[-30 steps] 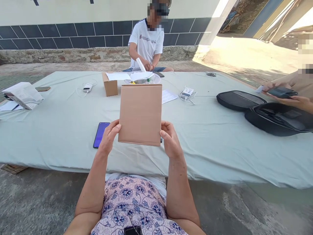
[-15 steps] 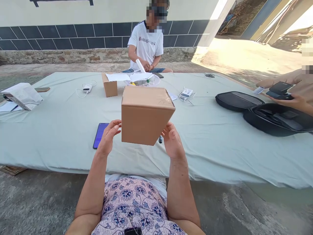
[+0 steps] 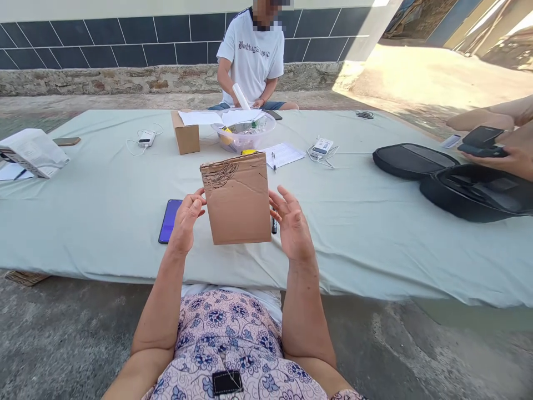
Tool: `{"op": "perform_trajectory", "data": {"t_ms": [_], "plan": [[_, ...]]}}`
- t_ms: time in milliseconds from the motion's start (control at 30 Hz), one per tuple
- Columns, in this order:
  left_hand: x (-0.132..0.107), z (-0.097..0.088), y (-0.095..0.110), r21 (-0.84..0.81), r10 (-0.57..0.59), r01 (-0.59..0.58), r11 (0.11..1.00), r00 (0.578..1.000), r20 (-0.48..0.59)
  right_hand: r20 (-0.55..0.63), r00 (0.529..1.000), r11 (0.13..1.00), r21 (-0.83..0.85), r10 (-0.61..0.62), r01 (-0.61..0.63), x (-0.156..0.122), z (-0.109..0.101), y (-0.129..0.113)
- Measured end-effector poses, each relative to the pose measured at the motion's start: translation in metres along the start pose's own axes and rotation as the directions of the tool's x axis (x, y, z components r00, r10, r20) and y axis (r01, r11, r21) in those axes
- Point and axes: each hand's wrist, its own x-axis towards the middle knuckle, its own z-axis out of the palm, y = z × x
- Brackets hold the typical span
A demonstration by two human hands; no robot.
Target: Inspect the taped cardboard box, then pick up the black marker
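Note:
A brown cardboard box (image 3: 239,208) is up in front of me between my two hands, one flat face toward me. Dark scribbled lines mark that face's upper left corner. My left hand (image 3: 187,219) has its fingertips against the box's left edge. On the opposite edge, the fingers of my right hand (image 3: 295,225) press with their tips, somewhat spread. Partly behind my right fingers lies a black marker (image 3: 273,223). A phone with a blue-purple screen (image 3: 169,221) is on the cloth beside my left hand.
A plastic basin (image 3: 241,141) with papers and odd items stands beyond the box, beside a smaller carton (image 3: 186,138). Power banks with cables flank them. An open black case (image 3: 474,189) lies at right. A person sits opposite; another person's hand holds a black device (image 3: 483,143).
The box has been turned between my hands, so the scribbled face now shows and its plain top has gone from sight. My right fingers have spread. The view has tipped down slightly.

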Motion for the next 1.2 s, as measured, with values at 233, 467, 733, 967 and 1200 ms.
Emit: {"op": "perform_trajectory", "data": {"t_ms": [233, 467, 733, 967, 1200], "plan": [[0.0, 0.006, 0.0, -0.033, 0.04, -0.041, 0.999, 0.999, -0.024, 0.027, 0.998, 0.999, -0.025, -0.048, 0.048, 0.0, 0.001, 0.002], [0.005, 0.005, -0.011, -0.079, 0.033, -0.041, 0.996, 0.995, -0.093, 0.072, 0.994, 0.994, -0.071, -0.077, 0.082, -0.002, 0.002, -0.002], [0.01, 0.003, -0.016, -0.239, -0.011, 0.03, 0.97, 0.997, 0.079, 0.054, 0.994, 0.984, -0.146, -0.096, 0.103, -0.001, 0.007, -0.003], [0.01, 0.0, -0.021, -0.169, -0.061, 0.113, 0.979, 0.957, 0.283, 0.021, 0.982, 0.973, -0.126, -0.19, 0.191, 0.003, 0.005, 0.005], [0.009, 0.013, -0.016, -0.362, -0.146, 0.189, 0.913, 0.979, 0.143, 0.055, 0.955, 0.948, -0.113, -0.292, 0.296, -0.001, 0.009, -0.003]]}}
